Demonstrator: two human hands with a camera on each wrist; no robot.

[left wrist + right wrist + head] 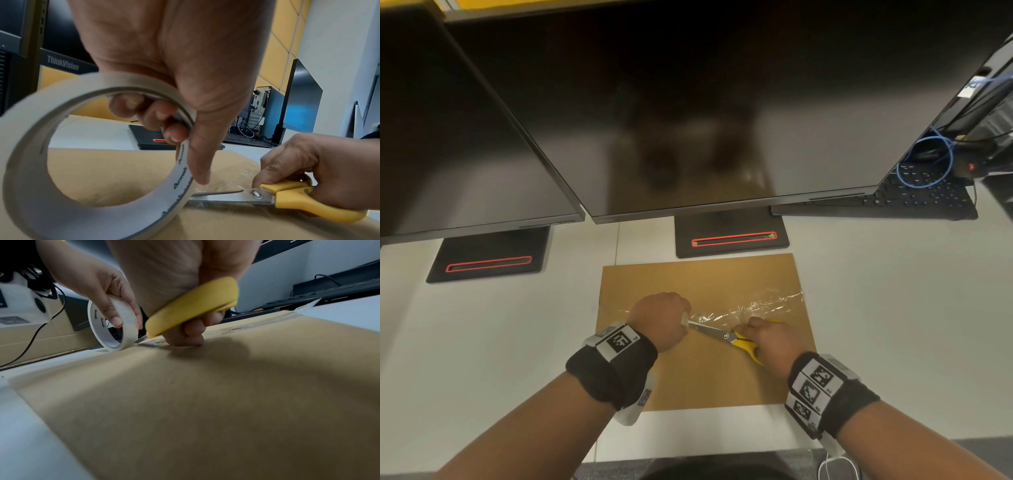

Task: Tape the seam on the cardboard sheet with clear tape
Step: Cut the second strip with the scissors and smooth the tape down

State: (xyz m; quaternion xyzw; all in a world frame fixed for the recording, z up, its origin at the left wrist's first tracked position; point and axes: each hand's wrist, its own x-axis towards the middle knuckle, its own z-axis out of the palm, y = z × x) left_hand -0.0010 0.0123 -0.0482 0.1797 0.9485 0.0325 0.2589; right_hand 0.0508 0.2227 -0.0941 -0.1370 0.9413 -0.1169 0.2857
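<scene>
Right now the cardboard point(705, 370) lies flat on the white desk point(876, 308), at lower centre of the head view, just in front of a monitor base point(732, 240). A strip of clear tape point(756, 305) runs across its middle from the right edge toward the left, wrinkled and glinting, so it looks only loosely pressed down. I cannot make out the seam itself under the tape.

At the left end of the strip the left hand point(659, 320) grips the roll point(86, 170), fingers curled through the core and thumb over the outside, holding it on edge against the sheet. The right hand point(767, 337) is closed through the yellow handles of the scissors point(726, 335), whose blades point left toward the roll and sit at the tape just beside it; the step in hand looks like cutting the strip free.

Judging by its look, the tape is thin, light and sticky, quick to crease or cling to itself, so it wants to be kept taut between roll and sheet and held by the roll, not the film. The cardboard seems stiff and light and could slide on the smooth desk unless a hand bears down on it

Two dark monitors point(654, 102) fill the upper frame, with a keyboard point(914, 195) and blue cable point(924, 161) at upper right
</scene>
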